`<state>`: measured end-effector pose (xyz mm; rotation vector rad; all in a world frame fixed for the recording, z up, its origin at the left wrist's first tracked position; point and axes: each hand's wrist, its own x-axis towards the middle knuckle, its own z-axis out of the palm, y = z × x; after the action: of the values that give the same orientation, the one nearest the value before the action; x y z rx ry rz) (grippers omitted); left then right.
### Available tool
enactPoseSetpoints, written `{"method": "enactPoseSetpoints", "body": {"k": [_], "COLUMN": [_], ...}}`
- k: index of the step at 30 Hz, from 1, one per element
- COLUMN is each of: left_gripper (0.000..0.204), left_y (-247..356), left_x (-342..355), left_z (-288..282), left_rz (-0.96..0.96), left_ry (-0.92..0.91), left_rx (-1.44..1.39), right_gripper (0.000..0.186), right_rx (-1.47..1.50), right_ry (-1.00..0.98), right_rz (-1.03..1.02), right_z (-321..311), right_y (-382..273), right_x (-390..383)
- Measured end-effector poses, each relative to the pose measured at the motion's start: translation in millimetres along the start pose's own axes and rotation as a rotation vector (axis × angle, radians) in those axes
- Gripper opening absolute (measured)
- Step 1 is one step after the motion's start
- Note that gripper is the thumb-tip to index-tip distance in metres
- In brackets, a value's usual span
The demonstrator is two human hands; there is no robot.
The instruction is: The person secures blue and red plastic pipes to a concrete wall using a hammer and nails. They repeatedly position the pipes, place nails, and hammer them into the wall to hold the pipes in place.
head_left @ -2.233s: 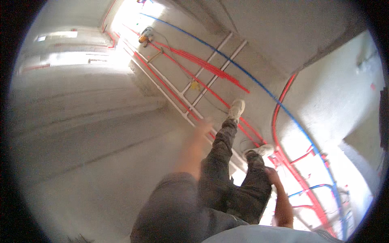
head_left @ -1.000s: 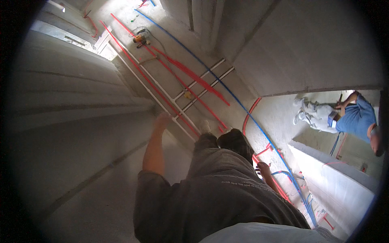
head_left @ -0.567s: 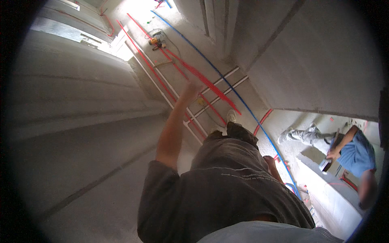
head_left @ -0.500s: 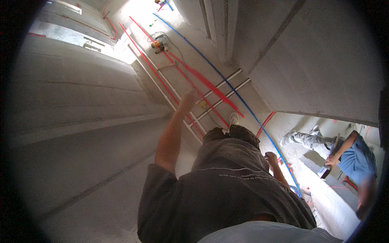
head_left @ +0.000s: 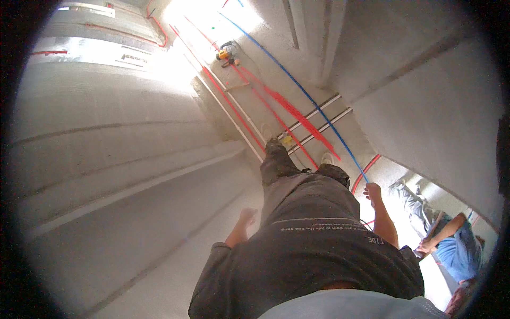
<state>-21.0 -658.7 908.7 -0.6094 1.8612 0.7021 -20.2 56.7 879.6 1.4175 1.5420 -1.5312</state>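
Observation:
My left hand (head_left: 245,219) hangs beside my left hip, near the grey wall. It is smeared by motion, and I cannot make out its fingers. On the other side, my right hand (head_left: 373,192) swings forward of my hip with its fingers curled in; nothing shows in it. Below that hand, a blue pipe (head_left: 297,83) runs along the floor, and a curved red pipe (head_left: 364,173) bends close by. My legs are in mid-stride, with one shoe (head_left: 327,158) beside a bundle of red pipes (head_left: 300,114).
Ahead on the floor lies a yellow-and-black power tool (head_left: 227,53) with a cord. White pipes (head_left: 340,117) cross the floor in grooves. A yellow object (head_left: 287,139) sits between them. At the right, a person in a blue shirt (head_left: 458,250) bends over beyond the wall edge (head_left: 414,165).
My left hand has swung back from ahead to beside my hip, while my right hand has come forward. My left leg has stepped ahead. The other person appears lower in the view.

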Motion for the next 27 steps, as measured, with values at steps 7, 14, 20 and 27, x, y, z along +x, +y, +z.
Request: {"method": "enactPoseSetpoints", "body": {"k": [7, 14, 20, 27], "left_gripper": [0.028, 0.026, 0.021, 0.022], "left_y": [103.8, 226.4, 211.4, 128.8], "left_x": [112.2, 173.8, 185.3, 266.8], "left_z": [-148.0, -398.4, -512.6, -483.1], "left_rz": [0.014, 0.365, 0.312, 0.066], "left_ry": [0.190, 0.413, 0.523, 0.295], "left_rx": [-0.453, -0.699, -0.729, -0.839], "right_gripper": [0.028, 0.024, 0.028, 0.031], "right_rx": [-0.039, -0.395, -1.095, -0.563], "right_ry": [0.020, -0.221, -0.160, -0.080], "right_rz": [0.037, -0.263, -0.597, -0.276], "right_z": [127.5, 282.8, 373.5, 444.2], "right_y": [-79.0, -146.0, -280.4, -451.1], "right_x": [-15.3, -21.2, -10.2, 28.0]}}
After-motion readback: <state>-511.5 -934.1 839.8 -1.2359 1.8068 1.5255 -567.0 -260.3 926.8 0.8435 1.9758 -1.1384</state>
